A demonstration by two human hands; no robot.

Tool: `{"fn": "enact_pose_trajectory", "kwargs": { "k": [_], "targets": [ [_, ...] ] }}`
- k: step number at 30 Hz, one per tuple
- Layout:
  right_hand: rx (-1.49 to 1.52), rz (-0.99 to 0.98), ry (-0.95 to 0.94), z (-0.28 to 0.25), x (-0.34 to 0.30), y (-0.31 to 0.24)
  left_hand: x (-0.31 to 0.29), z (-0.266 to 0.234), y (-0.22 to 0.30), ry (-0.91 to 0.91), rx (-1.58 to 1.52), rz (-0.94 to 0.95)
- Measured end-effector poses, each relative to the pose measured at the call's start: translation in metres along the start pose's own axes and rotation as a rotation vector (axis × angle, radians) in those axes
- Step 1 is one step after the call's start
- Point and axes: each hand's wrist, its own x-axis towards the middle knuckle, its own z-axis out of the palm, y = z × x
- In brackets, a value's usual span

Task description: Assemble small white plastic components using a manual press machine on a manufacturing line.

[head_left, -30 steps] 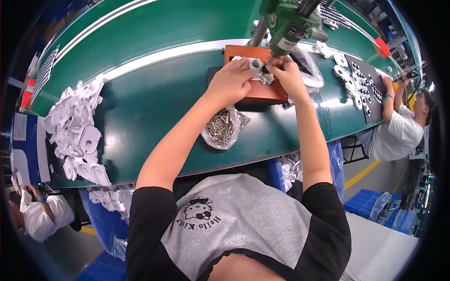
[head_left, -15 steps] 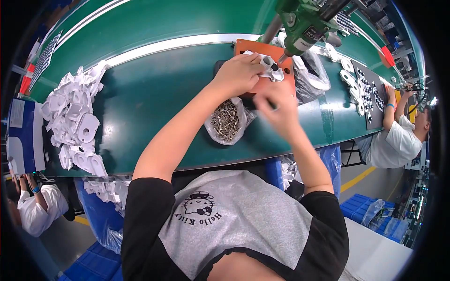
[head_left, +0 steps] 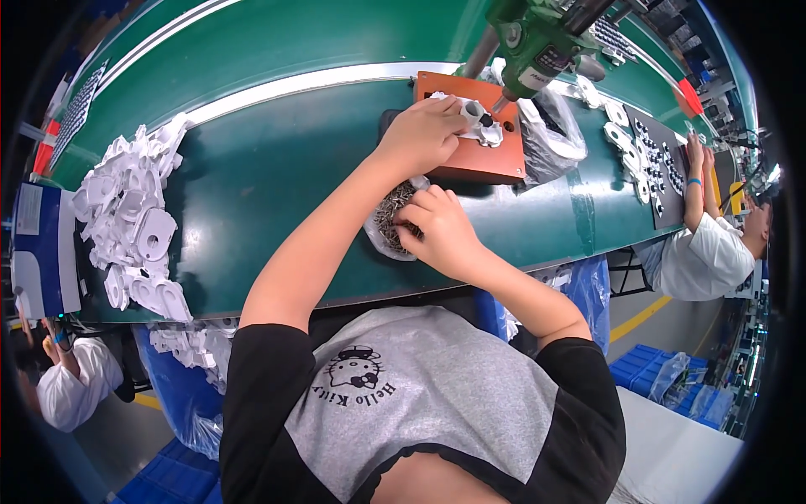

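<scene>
One white part (head_left: 475, 127) is held by the left grip (head_left: 420, 134); hold by the right grip (head_left: 442, 233), in one pin bag (head_left: 386, 245), is unclear.

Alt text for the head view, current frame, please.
A person's right hand reaches into a clear bag of small metal pieces while the left hand touches a white part on an orange block beneath a green machine head. A heap of white parts lies at left on the green table.
</scene>
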Motion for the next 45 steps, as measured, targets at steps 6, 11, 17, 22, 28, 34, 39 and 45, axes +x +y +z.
{"fn": "enact_pose_trajectory", "kwargs": {
  "k": [6, 11, 17, 22, 28, 34, 39, 45],
  "targets": [
    [0.485, 0.333, 0.047, -0.053, 0.017, 0.028, 0.001, 0.0, -0.002, 0.018, -0.052, 0.01],
    [0.383, 0.623, 0.184, -0.105, 0.029, 0.093, 0.0, -0.003, 0.0, -0.006, -0.031, 0.013],
    [0.336, 0.585, 0.149, -0.104, 0.044, 0.128, 0.0, -0.001, 0.001, 0.026, -0.032, 0.029],
    [0.469, 0.649, 0.027, -0.114, 0.051, 0.125, 0.0, -0.004, 0.002, -0.014, -0.047, -0.006],
    [0.472, 0.558, -0.041, -0.12, 0.059, 0.136, -0.001, 0.001, -0.002, 0.009, -0.047, 0.016],
    [0.439, 0.679, -0.199, -0.135, 0.072, 0.13, -0.001, -0.001, 0.001, 0.0, -0.058, 0.002],
    [0.414, 0.673, -0.272, -0.135, 0.077, 0.133, -0.002, 0.001, -0.002, 0.013, -0.055, 0.018],
    [0.475, 0.55, -0.281, -0.125, 0.081, 0.149, 0.001, 0.002, -0.001, 0.017, -0.04, 0.023]
  ]
}}
